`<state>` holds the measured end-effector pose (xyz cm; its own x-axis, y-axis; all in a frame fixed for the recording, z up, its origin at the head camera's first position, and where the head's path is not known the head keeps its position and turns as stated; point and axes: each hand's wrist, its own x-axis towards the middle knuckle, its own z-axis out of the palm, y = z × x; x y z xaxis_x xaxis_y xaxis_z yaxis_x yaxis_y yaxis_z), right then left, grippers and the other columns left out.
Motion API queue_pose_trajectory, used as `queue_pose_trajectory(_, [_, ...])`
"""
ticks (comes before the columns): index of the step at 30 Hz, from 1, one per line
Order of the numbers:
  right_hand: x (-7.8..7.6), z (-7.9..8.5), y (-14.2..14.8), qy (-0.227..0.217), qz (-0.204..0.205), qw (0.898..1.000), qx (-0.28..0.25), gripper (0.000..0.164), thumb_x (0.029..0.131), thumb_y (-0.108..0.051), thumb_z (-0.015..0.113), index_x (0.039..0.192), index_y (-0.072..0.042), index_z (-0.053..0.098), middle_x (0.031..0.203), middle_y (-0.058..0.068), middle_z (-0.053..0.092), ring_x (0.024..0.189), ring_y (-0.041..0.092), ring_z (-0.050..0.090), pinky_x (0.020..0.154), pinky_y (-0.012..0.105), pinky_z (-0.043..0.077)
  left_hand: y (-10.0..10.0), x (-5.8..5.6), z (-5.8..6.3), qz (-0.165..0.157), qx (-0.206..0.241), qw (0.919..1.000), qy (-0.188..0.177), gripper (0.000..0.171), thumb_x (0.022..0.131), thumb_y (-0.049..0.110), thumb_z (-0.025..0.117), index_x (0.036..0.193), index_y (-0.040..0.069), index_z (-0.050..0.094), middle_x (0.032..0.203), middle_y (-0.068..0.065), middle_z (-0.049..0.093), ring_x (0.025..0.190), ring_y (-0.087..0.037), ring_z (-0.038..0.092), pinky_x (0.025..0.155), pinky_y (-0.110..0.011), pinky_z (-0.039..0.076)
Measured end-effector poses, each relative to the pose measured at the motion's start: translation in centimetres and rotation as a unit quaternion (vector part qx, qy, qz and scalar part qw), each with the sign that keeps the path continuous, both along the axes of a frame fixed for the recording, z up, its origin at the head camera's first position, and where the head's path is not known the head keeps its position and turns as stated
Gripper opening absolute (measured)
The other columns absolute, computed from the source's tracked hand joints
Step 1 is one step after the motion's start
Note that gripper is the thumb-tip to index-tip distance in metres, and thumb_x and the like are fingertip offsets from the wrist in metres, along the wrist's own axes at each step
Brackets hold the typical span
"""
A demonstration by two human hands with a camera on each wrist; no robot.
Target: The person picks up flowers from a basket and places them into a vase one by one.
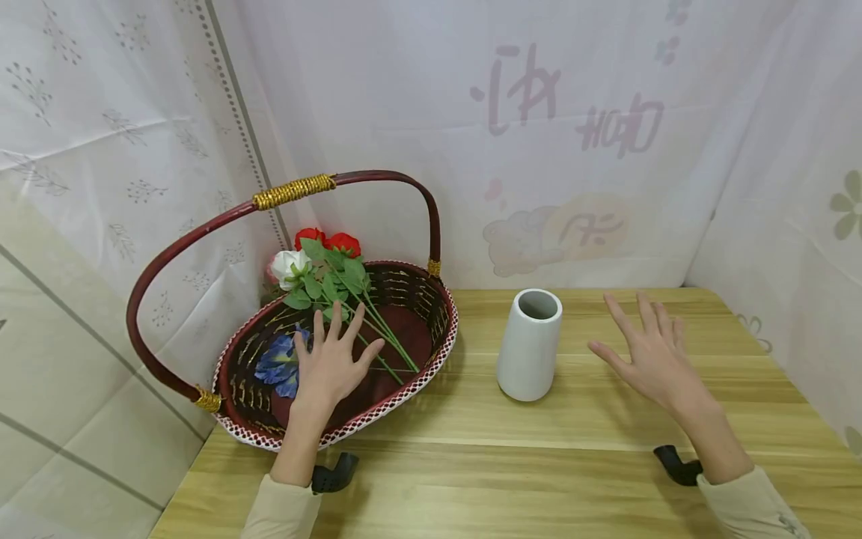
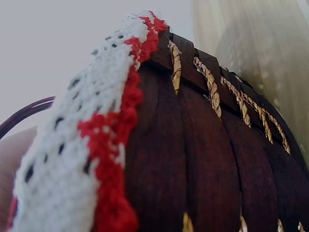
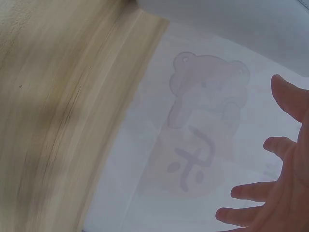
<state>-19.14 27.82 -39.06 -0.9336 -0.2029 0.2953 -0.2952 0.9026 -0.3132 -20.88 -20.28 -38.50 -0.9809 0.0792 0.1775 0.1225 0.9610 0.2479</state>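
Observation:
My left hand (image 1: pixel 330 368) hovers over the near side of a dark woven basket (image 1: pixel 441 352), its fingers spread and holding nothing. Inside the basket, a blue flower (image 1: pixel 277 365) lies just left of that hand. Two red roses (image 1: pixel 344 244) and a white rose (image 1: pixel 289 268) lean on the far rim, their green stems (image 1: pixel 397 348) running down across the basket floor. A white vase (image 1: pixel 528 352) stands upright on the table, right of the basket. To the right of the vase is my right hand (image 1: pixel 653 359), fingers spread with nothing in them; the thumb points toward the vase.
The basket's tall arched handle (image 1: pixel 294 192) rises above the flowers, wrapped in gold cord. White printed curtains (image 1: pixel 572 150) hang behind and beside the wooden table (image 1: pixel 471 479). A black wrist-worn piece (image 1: pixel 335 473) sits at my left wrist, and another (image 1: pixel 676 466) at my right.

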Motion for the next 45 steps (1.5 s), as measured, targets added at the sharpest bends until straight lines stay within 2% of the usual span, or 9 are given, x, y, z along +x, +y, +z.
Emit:
queue_pose_trajectory(6, [0.0,0.1,0.0,0.005,0.001,1.000,-0.014,0.084,0.102,-0.051,0.055,0.164,-0.023,0.006,0.161,0.036,-0.001,0.143,0.064,0.000,0.109,0.080,-0.006,0.0,0.0,0.1,-0.001,0.013,0.9999,0.005,0.077,0.102,0.060,0.045,0.163,0.020,0.020,0.166,-0.022,0.009,0.150,-0.049,0.002,0.112,-0.079,0.007])
queue_pose_trajectory(14, [-0.2,0.0,-0.1,0.015,0.006,0.999,-0.029,0.084,0.101,-0.048,0.058,0.164,-0.021,0.010,0.161,0.036,0.001,0.142,0.064,0.008,0.110,0.080,0.006,0.0,-0.1,0.3,0.007,0.026,0.9996,0.010,0.074,0.104,0.052,0.047,0.163,0.016,0.020,0.163,-0.028,0.014,0.148,-0.052,0.010,0.113,-0.076,0.016])
queue_pose_trajectory(19, [-0.2,-0.1,-0.3,0.004,-0.001,0.999,-0.042,0.083,0.101,-0.048,0.058,0.164,-0.022,0.010,0.162,0.035,0.001,0.134,0.070,0.020,0.100,0.085,0.022,-0.1,-0.3,0.2,0.008,0.042,0.9988,0.025,0.073,0.105,0.051,0.047,0.162,0.013,0.022,0.161,-0.031,0.021,0.146,-0.053,0.020,0.111,-0.074,0.025])
queue_pose_trajectory(21, [-0.2,-0.1,-0.4,-0.004,-0.001,0.999,-0.052,0.083,0.102,-0.047,0.058,0.164,-0.023,0.009,0.162,0.035,0.001,0.132,0.071,0.022,0.096,0.086,0.024,-0.2,-0.5,0.1,0.007,0.052,0.9981,0.032,0.072,0.105,0.049,0.048,0.161,0.011,0.024,0.159,-0.032,0.024,0.143,-0.054,0.025,0.108,-0.075,0.029])
queue_pose_trajectory(29, [-0.3,-0.2,-0.9,-0.016,0.011,0.996,-0.090,0.084,0.102,-0.044,0.059,0.164,-0.021,0.008,0.162,0.034,0.003,0.136,0.068,0.020,0.094,0.087,0.025,-0.5,-0.8,0.4,0.010,0.105,0.9934,0.046,0.070,0.106,0.041,0.051,0.158,0.001,0.026,0.153,-0.033,0.034,0.136,-0.053,0.038,0.101,-0.070,0.041])
queue_pose_trajectory(35, [-0.3,-0.4,-1.3,-0.012,0.018,0.994,-0.107,0.084,0.102,-0.042,0.060,0.164,-0.021,0.007,0.161,0.034,0.008,0.137,0.065,0.023,0.093,0.086,0.027,-0.7,-0.8,0.6,0.036,0.150,0.9877,0.022,0.066,0.107,0.039,0.049,0.159,0.005,0.027,0.155,-0.030,0.031,0.134,-0.053,0.039,0.099,-0.072,0.041])
queue_pose_trajectory(40, [-0.3,-0.8,-1.7,0.003,0.033,0.990,-0.134,0.084,0.103,-0.038,0.060,0.164,-0.016,0.007,0.159,0.033,0.017,0.140,0.059,0.023,0.101,0.082,0.026,-0.9,-0.9,0.7,0.051,0.169,0.9842,0.006,0.065,0.107,0.040,0.047,0.159,0.006,0.027,0.156,-0.030,0.029,0.135,-0.054,0.038,0.101,-0.073,0.039])
queue_pose_trajectory(45, [-0.4,-1.2,-2.0,0.015,0.047,0.986,-0.162,0.076,0.107,-0.033,0.053,0.163,-0.012,0.007,0.161,0.030,0.018,0.144,0.054,0.019,0.108,0.077,0.021,-1.3,-0.9,0.6,0.055,0.193,0.9796,0.011,0.063,0.107,0.038,0.048,0.157,0.004,0.029,0.154,-0.032,0.032,0.130,-0.055,0.042,0.100,-0.071,0.040])
